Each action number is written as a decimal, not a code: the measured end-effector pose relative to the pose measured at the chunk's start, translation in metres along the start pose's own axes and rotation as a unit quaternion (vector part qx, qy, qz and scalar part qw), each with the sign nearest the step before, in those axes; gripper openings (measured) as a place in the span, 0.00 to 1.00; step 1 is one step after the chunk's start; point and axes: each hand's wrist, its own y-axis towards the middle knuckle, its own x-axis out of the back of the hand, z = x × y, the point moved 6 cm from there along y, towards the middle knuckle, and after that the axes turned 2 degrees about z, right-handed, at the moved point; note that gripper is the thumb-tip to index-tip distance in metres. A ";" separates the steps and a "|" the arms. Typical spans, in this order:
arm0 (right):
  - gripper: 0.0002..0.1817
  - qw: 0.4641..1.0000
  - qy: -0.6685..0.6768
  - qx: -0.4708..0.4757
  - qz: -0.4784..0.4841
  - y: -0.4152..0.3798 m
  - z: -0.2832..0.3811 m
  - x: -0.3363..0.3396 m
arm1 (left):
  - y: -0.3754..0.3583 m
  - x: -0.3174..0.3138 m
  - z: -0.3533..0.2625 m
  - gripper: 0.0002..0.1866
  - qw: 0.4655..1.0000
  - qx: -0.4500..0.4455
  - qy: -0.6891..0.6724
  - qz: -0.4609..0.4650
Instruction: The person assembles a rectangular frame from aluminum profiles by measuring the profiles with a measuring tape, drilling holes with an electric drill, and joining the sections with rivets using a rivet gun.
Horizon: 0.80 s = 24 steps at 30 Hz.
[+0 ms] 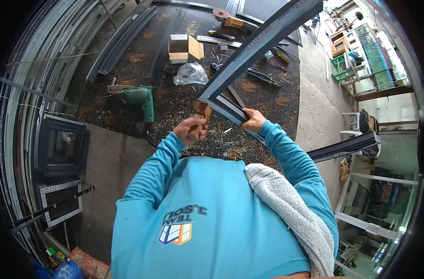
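Observation:
My left hand (pixel 192 128) is closed around a wooden block (pixel 203 111), whose upper end is against or just beside the corner of a dark grey aluminium frame (pixel 261 46). Printed protective film covers the frame's long bar, which slants up to the upper right. With its fingers wrapped round the frame's shorter bar, my right hand (pixel 254 120) grips it close to the corner. Another bar of profile (pixel 344 148) sticks out to the right beyond my right arm. A crumpled clear plastic bag (pixel 191 73) lies on the workbench (pixel 175 114) beyond my left hand.
On the bench are a green power drill (pixel 140 100), an open cardboard box (pixel 184 49), an angle grinder (pixel 233 20), pliers (pixel 264 78) and scattered metal shavings. Long profiles (pixel 121 42) lie at its left edge. Racked profiles (pixel 40 60) and small framed panels (pixel 61 144) stand further left.

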 end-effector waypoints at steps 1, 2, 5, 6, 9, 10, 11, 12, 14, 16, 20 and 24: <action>0.44 1.000 0.002 0.008 -0.002 0.001 -0.004 0.004 | 0.000 0.003 -0.010 0.22 0.971 -0.038 0.220 -0.088; 0.42 1.000 0.004 0.005 -0.001 -0.006 0.002 0.012 | -0.005 -0.006 -0.022 0.22 0.886 -0.071 0.424 -0.174; 0.37 0.999 -0.039 0.011 -0.014 -0.011 0.005 0.031 | -0.020 -0.042 -0.042 0.26 0.597 -0.119 0.732 -0.307; 0.35 0.999 -0.020 0.021 -0.029 -0.011 0.005 0.036 | -0.017 -0.039 -0.040 0.27 0.631 -0.117 0.704 -0.304; 0.32 0.989 0.104 0.087 -0.067 0.006 -0.010 0.054 | 0.005 0.009 -0.018 0.25 0.885 -0.071 0.387 -0.248; 0.31 0.978 0.159 0.109 -0.076 0.003 -0.004 0.068 | 0.002 0.014 -0.007 0.26 0.931 -0.063 0.280 -0.227; 0.30 0.964 0.213 0.133 -0.083 -0.004 0.014 0.089 | -0.001 0.015 0.003 0.26 0.963 -0.057 0.169 -0.203; 0.29 0.968 0.212 0.105 -0.088 -0.017 0.031 0.114 | -0.009 0.014 0.005 0.26 0.927 -0.074 0.287 -0.231; 0.23 0.970 0.217 0.060 -0.089 -0.044 0.046 0.167 | -0.010 0.047 0.007 0.23 0.759 -0.081 0.569 -0.305; 0.21 0.939 0.293 0.160 -0.077 -0.063 0.035 0.230 | -0.023 0.048 0.005 0.25 0.644 -0.061 0.675 -0.355; 0.33 0.820 0.411 0.388 -0.090 -0.170 0.080 0.364 | -0.031 0.047 0.004 0.25 0.566 -0.135 0.735 -0.349; 0.35 0.737 0.437 0.478 -0.193 -0.292 0.057 0.458 | -0.029 0.034 -0.088 0.24 0.623 -0.203 0.683 -0.324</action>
